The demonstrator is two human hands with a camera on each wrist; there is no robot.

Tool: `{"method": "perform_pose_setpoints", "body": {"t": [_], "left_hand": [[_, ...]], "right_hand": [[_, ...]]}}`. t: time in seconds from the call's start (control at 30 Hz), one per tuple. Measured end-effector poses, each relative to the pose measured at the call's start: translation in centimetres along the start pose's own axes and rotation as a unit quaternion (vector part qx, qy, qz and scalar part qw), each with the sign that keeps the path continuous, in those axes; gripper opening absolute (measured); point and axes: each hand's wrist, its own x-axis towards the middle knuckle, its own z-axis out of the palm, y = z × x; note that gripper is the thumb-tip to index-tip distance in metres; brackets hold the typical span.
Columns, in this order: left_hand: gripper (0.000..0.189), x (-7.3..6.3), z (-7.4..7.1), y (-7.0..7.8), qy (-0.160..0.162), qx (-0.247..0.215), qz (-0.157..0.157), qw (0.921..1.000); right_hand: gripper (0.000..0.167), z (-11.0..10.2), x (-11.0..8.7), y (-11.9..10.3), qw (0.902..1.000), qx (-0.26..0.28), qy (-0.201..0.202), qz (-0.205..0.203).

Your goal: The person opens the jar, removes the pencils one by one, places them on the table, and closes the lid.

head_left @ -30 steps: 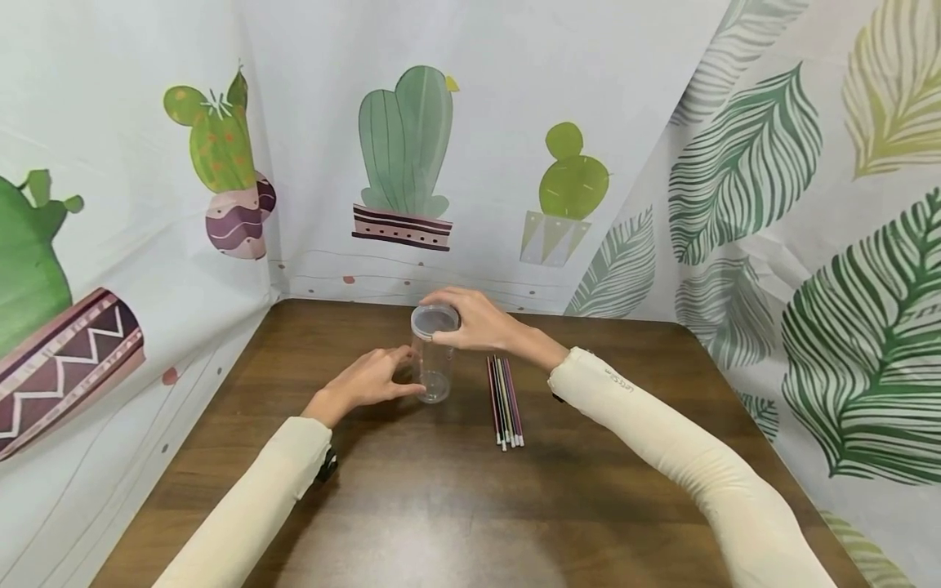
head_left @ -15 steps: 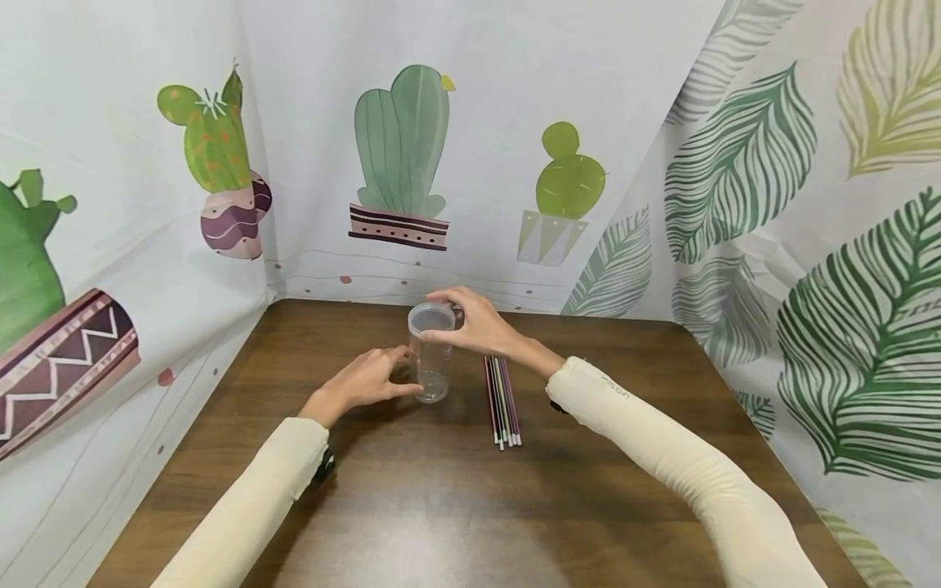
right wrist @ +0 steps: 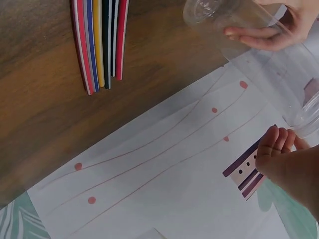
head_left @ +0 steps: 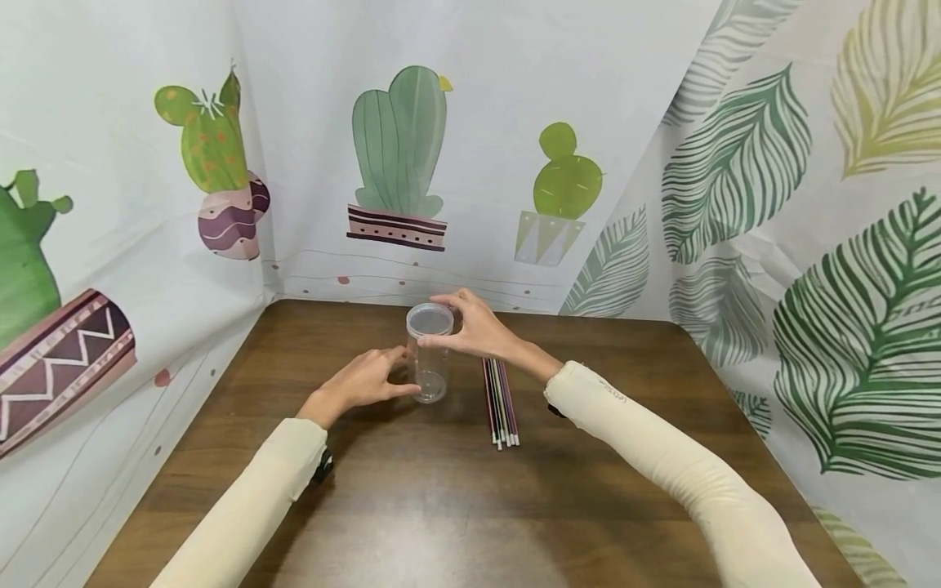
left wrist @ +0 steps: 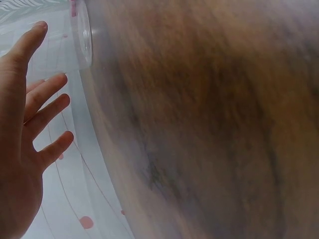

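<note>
A clear cylindrical jar with a translucent lid stands upright towards the back of the table. My right hand grips the lid from the right, thumb at its front rim and fingers behind. Low on the jar's left side, my left hand holds it between thumb and fingers. The left wrist view has the left hand with fingers spread beside the jar. In the right wrist view, fingertips of the right hand meet the lid end, and the jar's inside looks empty.
Several slim, pencil-like coloured sticks with white ends lie side by side on the wooden table, right of the jar. Printed cloth with cacti and leaves hangs along the table's back and sides.
My right hand has turned round the lid: its thumb has slid left along the front rim while the fingers behind moved right. The left hand keeps its place on the jar; the sticks stay put.
</note>
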Motion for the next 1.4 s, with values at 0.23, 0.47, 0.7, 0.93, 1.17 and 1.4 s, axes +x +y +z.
{"method": "perform_pose_setpoints", "body": {"t": [0.23, 0.47, 0.7, 0.93, 1.17, 1.4], "left_hand": [[0.066, -0.07, 0.18, -0.01, -0.01, 0.004, -0.005, 0.9999], [0.064, 0.04, 0.08, -0.01, -0.005, 0.004, 0.002, 1.0], [0.063, 0.14, 0.24, -0.09, -0.009, 0.006, 0.001, 0.9999], [0.063, 0.13, 0.17, 0.01, -0.008, 0.001, -0.002, 1.0], [0.065, 0.18, 0.14, -0.01, -0.01, -0.002, 0.001, 0.9999], [0.059, 0.11, 0.35, -0.03, -0.006, -0.001, 0.004, 1.0]], "right_hand": [[0.075, 0.06, -0.31, 0.17, 0.9998, 0.012, 0.009, -0.014], [0.079, -0.04, -0.01, 0.11, 0.9987, 0.021, 0.014, -0.044], [0.081, 0.12, 0.05, 0.24, 0.9984, 0.017, 0.003, -0.054], [0.083, -0.15, 0.06, 0.16, 0.9981, 0.02, 0.006, -0.059], [0.083, -0.39, 0.25, 0.32, 0.9966, 0.033, 0.0, -0.076], [0.089, 0.02, 0.32, 0.59, 0.9969, 0.024, 0.017, -0.072]]}}
